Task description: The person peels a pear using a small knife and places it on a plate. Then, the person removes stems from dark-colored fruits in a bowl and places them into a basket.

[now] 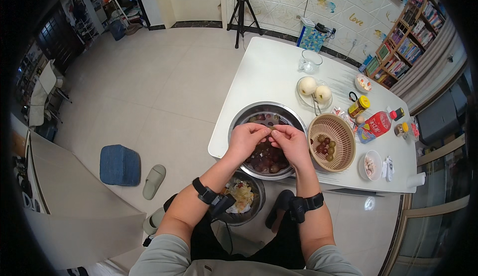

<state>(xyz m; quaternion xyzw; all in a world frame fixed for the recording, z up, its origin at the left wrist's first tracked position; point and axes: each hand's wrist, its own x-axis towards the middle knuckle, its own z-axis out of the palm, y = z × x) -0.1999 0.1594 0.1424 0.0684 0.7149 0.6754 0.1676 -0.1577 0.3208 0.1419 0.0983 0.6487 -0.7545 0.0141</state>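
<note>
Fingertips of my left hand and my right hand meet over a stainless steel basin. Between them they pinch a small greenish grape, mostly covered by the fingers. Dark red grapes lie in water inside the basin, partly hidden under my hands. Just right of the basin, a beige plastic basket is tilted and holds several red and green grapes. Both forearms wear black strapped devices.
A bin with food scraps stands below the table edge. Around the basket are a plate with two peeled round fruits, a glass jug, a yellow-lidded jar, a red-labelled bottle and a white bowl of garlic.
</note>
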